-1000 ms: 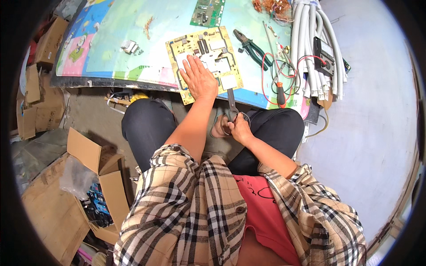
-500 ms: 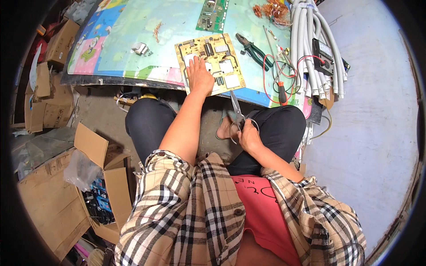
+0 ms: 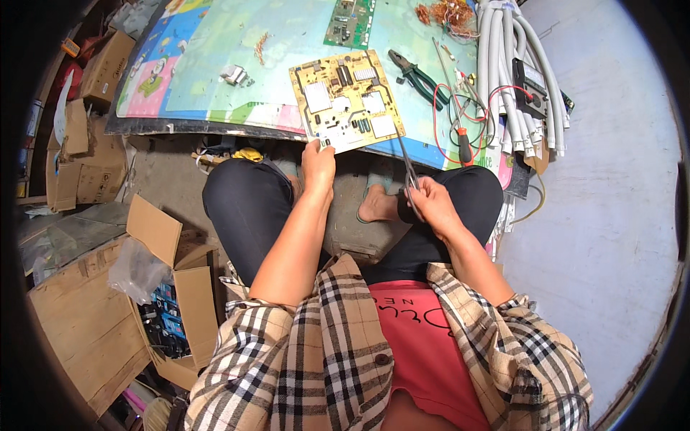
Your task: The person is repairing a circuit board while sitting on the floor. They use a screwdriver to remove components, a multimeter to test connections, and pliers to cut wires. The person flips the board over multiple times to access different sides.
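Note:
A yellow circuit board (image 3: 347,103) with white blocks and small parts lies at the table's near edge, its lower side jutting a little past it. My left hand (image 3: 318,169) pinches the board's near left corner between thumb and fingers. In my right hand (image 3: 435,205) is a pair of metal scissors (image 3: 410,169), seen nearly edge-on. Their blades point up toward the board's near right corner; whether they touch it I cannot tell. Pliers with dark green handles (image 3: 424,82) rest on the table to the right of the board.
On the table (image 3: 208,43) are a green circuit board (image 3: 350,23), copper wire (image 3: 447,16), a metal piece (image 3: 235,74) and a red-handled screwdriver (image 3: 464,147). A multimeter (image 3: 530,87) leans on grey tubes (image 3: 492,65). Left on the floor stands an open cardboard box (image 3: 195,309).
My left hand has slid from the middle of the board down to its near left corner. The scissors have turned edge-on and shifted right with my right hand.

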The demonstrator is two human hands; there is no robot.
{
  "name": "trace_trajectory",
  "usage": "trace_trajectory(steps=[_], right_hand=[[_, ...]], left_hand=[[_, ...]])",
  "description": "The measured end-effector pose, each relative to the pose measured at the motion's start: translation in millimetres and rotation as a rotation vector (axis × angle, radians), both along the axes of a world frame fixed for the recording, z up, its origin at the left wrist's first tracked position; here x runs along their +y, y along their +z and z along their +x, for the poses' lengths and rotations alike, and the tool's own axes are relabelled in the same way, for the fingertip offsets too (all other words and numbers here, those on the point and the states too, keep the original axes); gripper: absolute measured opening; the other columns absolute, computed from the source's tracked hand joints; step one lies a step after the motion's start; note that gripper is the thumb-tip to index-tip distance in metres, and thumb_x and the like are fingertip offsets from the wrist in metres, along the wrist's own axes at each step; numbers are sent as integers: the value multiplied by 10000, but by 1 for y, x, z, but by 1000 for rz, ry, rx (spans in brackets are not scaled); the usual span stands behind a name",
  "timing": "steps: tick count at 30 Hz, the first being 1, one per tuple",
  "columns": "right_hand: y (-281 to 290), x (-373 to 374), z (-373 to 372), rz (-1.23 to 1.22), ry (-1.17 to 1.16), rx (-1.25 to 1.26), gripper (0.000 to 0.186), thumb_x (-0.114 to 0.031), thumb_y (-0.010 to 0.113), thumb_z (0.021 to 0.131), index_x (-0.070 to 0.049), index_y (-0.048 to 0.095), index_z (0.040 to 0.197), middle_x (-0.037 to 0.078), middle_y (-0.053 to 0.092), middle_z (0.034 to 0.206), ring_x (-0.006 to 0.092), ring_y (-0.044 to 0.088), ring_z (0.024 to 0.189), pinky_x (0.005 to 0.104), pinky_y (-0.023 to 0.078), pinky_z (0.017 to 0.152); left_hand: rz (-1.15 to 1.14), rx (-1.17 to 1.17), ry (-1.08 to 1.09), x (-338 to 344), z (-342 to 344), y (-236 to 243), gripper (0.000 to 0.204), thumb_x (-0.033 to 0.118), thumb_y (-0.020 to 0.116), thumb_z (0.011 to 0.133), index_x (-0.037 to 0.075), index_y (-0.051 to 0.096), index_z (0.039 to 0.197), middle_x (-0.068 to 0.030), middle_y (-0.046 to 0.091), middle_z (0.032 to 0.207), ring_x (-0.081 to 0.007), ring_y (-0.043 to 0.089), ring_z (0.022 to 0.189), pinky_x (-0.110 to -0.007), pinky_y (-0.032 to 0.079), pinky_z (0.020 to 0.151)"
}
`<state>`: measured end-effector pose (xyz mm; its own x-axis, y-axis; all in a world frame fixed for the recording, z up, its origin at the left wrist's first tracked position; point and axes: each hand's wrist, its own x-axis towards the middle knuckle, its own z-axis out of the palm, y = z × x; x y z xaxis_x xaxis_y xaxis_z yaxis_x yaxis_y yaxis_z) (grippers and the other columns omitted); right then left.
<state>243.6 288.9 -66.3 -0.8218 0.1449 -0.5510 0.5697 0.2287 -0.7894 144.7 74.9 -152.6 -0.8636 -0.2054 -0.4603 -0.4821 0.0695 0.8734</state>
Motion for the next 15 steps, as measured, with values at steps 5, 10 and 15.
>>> trace_trajectory(steps=[5, 10, 15], right_hand=[[-16, 10, -25, 313, 68, 81, 295, -253, 635, 842, 24, 568, 915, 101, 628, 672, 164, 614, 559, 310, 485, 561], [-48, 32, -39, 300, -14, 73, 300, -250, 640, 841, 35, 573, 905, 106, 639, 680, 175, 626, 556, 310, 495, 566], [-57, 29, -35, 327, -23, 70, 295, -239, 649, 839, 39, 579, 908, 110, 644, 676, 175, 622, 544, 306, 492, 557]], left_hand=[[-72, 18, 253, 0, -1, -8, 374, 74, 584, 794, -84, 548, 1132, -240, 562, 1132, -311, 595, 1007, -351, 461, 870], [-540, 379, 63, 5, 4, 12, 334, 104, 686, 749, -14, 546, 1029, -180, 537, 1021, -340, 542, 992, -407, 438, 856], [-920, 710, -421, 22, 14, 26, 678, 140, 753, 682, 48, 443, 1278, -182, 436, 1311, -359, 400, 1234, -502, 272, 1056]])
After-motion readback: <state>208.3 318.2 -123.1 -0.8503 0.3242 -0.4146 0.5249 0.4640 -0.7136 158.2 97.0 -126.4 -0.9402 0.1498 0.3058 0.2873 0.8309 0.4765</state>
